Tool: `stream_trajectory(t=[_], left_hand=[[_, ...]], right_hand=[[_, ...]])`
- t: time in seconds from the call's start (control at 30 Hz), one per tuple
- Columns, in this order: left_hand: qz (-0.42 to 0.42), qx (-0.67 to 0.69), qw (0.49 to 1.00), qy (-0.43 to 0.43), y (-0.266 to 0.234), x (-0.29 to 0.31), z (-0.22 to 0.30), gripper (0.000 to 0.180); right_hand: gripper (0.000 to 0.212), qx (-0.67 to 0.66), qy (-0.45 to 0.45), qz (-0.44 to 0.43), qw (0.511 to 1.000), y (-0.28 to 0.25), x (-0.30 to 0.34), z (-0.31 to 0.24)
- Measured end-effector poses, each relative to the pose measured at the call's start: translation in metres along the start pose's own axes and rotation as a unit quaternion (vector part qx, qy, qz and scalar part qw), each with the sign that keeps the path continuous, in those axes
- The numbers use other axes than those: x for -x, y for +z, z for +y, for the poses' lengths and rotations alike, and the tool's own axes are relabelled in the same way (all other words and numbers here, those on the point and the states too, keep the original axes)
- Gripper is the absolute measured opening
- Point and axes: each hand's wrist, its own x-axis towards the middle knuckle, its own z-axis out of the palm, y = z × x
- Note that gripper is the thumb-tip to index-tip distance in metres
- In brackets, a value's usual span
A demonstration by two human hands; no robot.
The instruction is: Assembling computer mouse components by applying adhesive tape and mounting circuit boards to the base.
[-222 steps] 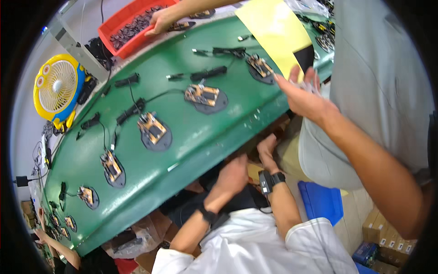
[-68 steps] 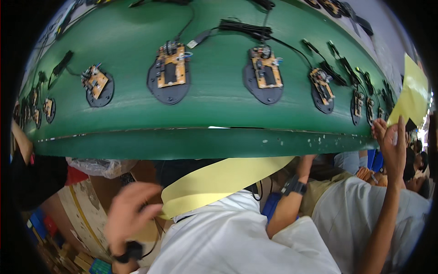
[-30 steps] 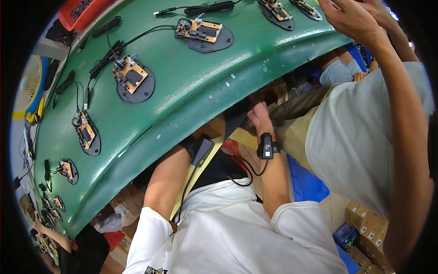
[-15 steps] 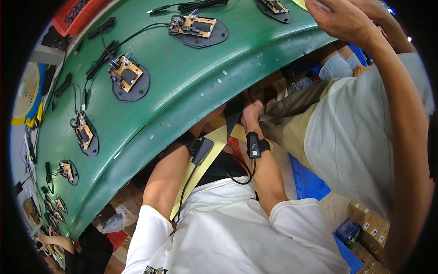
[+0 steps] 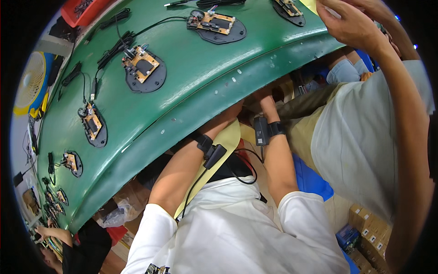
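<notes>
Both of my forearms reach forward beneath the front edge of the green table (image 5: 200, 98). Only the wrist side of my left hand (image 5: 233, 112) shows; its fingers are hidden under the edge. My right hand (image 5: 264, 97) is also mostly covered there, so what either one holds cannot be seen. Black modules with cables are strapped at my left wrist (image 5: 213, 154) and right wrist (image 5: 262, 131). A pale yellow strip (image 5: 227, 139) runs from my lap up beside my left forearm. On the tabletop above lie mouse bases with exposed circuit boards, such as one mouse base (image 5: 148, 77).
More mouse bases (image 5: 219, 29) with coiled black cables (image 5: 114, 48) line the table. A red bin (image 5: 84, 11) and a fan (image 5: 33, 84) stand at the left. Close on my right is a co-worker (image 5: 360, 132). Cardboard boxes (image 5: 372, 233) are stacked on the floor.
My hands have gone farther under the table edge, and my right hand shows less than before. A dark strap-like piece near them is out of sight. The view has shifted slightly.
</notes>
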Motion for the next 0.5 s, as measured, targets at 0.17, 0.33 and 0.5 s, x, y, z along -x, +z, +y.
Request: stream_trajectory(t=[0.17, 0.33, 0.5], left_hand=[[0.046, -0.084, 0.995, -0.003, 0.000, 0.010, 0.011, 0.029], [-0.078, 0.027, 0.991, -0.106, -0.005, 0.015, 0.009, 0.032], [-0.219, 0.293, 0.904, -0.222, -0.041, 0.019, 0.020, 0.038]], right_hand=[[0.053, -0.106, -0.012, 0.043, 0.993, -0.005, -0.001, 0.009], [0.053, -0.147, -0.012, 0.054, 0.988, -0.006, 0.000, 0.015], [0.053, -0.173, -0.009, 0.057, 0.983, -0.001, 0.007, 0.018]])
